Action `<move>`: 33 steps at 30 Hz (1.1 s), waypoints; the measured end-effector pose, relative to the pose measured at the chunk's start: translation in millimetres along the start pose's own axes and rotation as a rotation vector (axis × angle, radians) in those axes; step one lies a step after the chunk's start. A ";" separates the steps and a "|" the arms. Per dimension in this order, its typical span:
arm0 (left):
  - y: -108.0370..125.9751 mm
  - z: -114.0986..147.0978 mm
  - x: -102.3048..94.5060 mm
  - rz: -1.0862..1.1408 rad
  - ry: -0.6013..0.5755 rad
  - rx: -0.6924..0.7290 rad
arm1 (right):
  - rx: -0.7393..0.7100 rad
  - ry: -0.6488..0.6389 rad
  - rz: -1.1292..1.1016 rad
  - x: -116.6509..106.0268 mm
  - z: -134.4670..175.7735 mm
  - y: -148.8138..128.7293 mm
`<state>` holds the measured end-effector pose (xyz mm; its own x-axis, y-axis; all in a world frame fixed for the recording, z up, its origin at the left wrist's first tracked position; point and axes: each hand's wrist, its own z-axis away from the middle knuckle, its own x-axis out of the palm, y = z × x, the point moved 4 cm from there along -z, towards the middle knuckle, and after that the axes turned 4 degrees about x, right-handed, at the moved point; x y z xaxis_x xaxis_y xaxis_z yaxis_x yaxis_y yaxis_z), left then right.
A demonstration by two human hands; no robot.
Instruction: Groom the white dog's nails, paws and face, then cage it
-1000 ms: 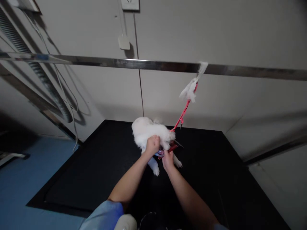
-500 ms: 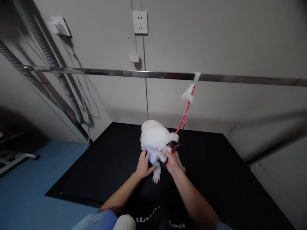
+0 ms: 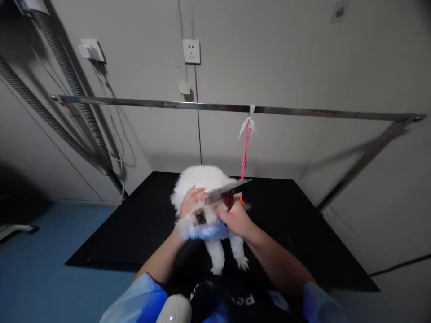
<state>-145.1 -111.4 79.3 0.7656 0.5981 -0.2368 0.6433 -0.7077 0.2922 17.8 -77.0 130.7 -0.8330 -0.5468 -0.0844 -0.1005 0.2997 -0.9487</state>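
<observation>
A fluffy white dog (image 3: 215, 177) faces me on the black grooming table (image 3: 141, 224), both front legs toward me. My left hand (image 3: 192, 201) is cupped round the side of its head, fingers together on the fur; the thumb is hidden. In my right hand (image 3: 235, 217) is a slicker brush (image 3: 224, 193) with a dark red handle, held across the dog's head. Its metal pins point up and away from the fur. Part of the dog's face is covered by the brush and my hand.
A pink lead (image 3: 245, 154) hangs from a metal bar (image 3: 151, 104) behind the dog, tied with white cloth. Ribbed grey hoses (image 3: 67, 72) and cables run down at the left. Wall sockets (image 3: 191, 51) sit above the bar.
The dog's head has come up and now faces me. My left hand has moved up from near its leg onto its head. The brush has risen and turned, pins upward.
</observation>
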 end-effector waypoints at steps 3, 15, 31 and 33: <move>-6.6 -21.6 -18.3 0.171 0.144 -0.229 | 0.076 -0.063 -0.074 12.7 -1.4 17.9; -65.5 -22.1 -29.2 0.322 0.146 -0.354 | 0.605 -0.216 -0.230 44.9 57.9 123.3; -162.6 -2.9 4.3 0.355 0.274 -0.757 | 0.751 -0.232 -0.352 23.4 25.4 155.4; -168.2 -1.9 10.6 0.387 0.281 -0.827 | 0.692 -0.266 -0.366 24.3 17.2 149.3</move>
<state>-245.2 14.7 29.4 0.8251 0.5230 0.2136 0.0543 -0.4497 0.8915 -8.1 -59.1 -18.3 -0.6472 -0.7093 0.2792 0.0898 -0.4346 -0.8961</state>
